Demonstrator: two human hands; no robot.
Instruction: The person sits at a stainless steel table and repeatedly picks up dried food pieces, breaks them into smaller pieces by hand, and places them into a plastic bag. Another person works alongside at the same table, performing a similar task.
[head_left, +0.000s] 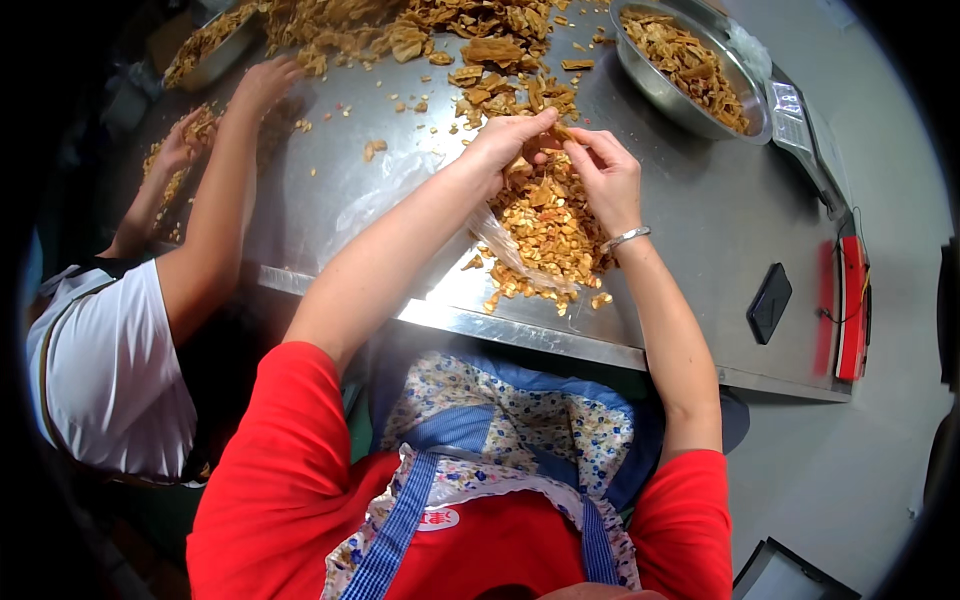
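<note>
Over a heap of small golden-brown dried flakes (551, 232) on the steel table (675, 202), my two hands meet. A brown dried piece (561, 133) is pinched between the fingertips of my left hand (510, 146) and my right hand (606, 176). More brown pieces lie in the palm of my left hand. A bracelet circles my right wrist. Crumpled clear plastic film (502, 244) lies along the left side of the heap, partly under my left forearm. Larger dried brown pieces (491, 82) are spread just beyond my hands.
A steel bowl (679, 112) of brown pieces stands at the back right, beside a digital scale (791, 120). A black phone (769, 304) and a red object (851, 307) lie at right. A co-worker's hands (266, 82) work at left near another bowl (225, 56). The table's front edge (525, 336) runs before me.
</note>
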